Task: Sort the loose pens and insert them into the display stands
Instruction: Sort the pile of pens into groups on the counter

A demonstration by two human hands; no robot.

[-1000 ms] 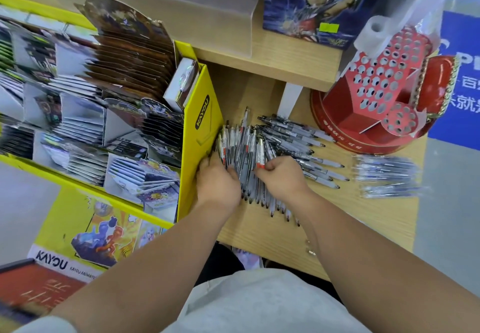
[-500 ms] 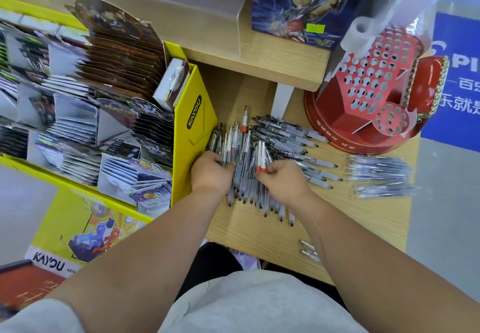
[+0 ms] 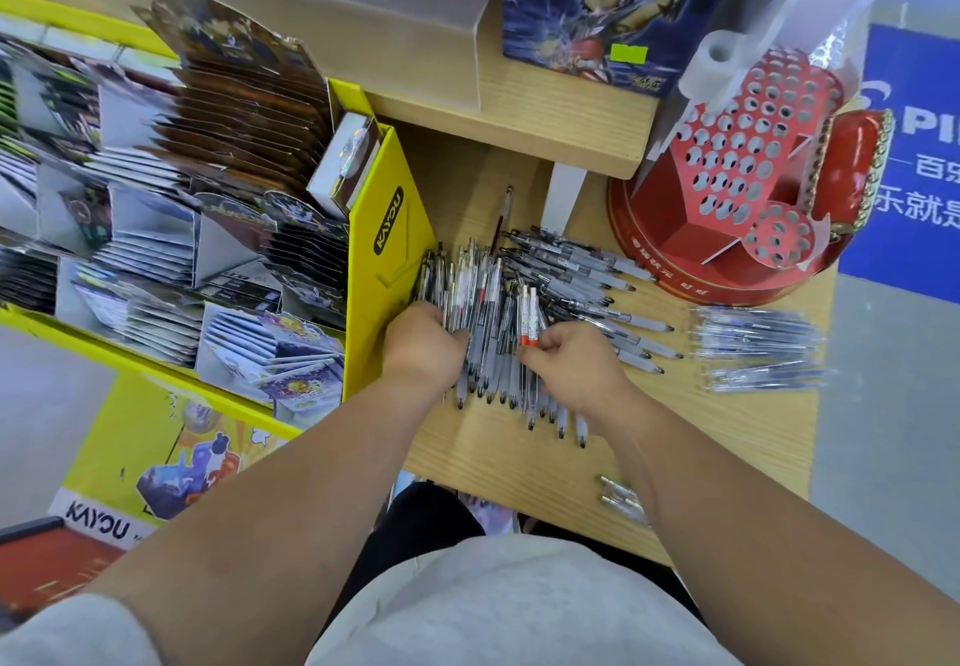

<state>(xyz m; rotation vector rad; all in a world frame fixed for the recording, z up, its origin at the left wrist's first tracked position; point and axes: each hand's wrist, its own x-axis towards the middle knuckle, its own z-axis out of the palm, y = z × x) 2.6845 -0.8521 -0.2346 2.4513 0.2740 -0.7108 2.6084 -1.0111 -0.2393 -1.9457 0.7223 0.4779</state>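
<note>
The row of ballpoint pens (image 3: 493, 322) lies on the wooden counter (image 3: 493, 462), long axes running away from the person, tips toward the near edge. A second fan of pens (image 3: 597, 275) points right, below the red perforated stand (image 3: 748, 166). A yellow card display (image 3: 384, 260) hems the row's left; bare counter lies nearer. The left hand (image 3: 423, 340) curls round the leftmost pens. The right hand (image 3: 571, 364) curls at the row's right side, grip unclear.

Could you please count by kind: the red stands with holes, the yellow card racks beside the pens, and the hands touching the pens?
Red stand with holes: 1
Yellow card rack: 1
Hands on the pens: 2, left hand and right hand
Total: 4
</note>
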